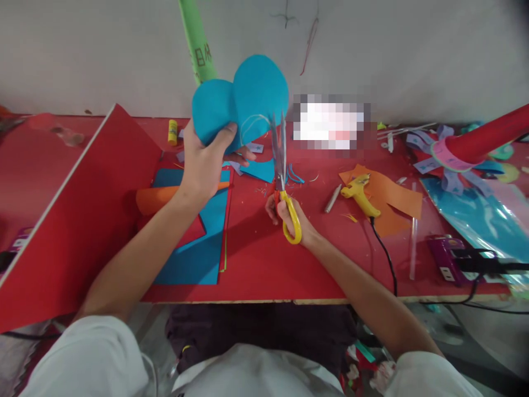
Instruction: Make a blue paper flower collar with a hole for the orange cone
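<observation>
While the red worktop [260, 270] stretches below, a blue heart-shaped paper [260, 82] is pinched in open air by fingers of the left hand [203, 160]; a green paper tube [197, 33] behind bears unclear dark lettering; fingers of the right hand [303, 219] grip yellow-and-red-handled metal scissors [280, 157], parted at the paper's edge.

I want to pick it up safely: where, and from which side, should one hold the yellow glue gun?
Probably by the handle of the yellow glue gun, coming from the near right: it lies on orange paper, its handle slanting toward that side, with the black cord leaving the handle's end.
</observation>
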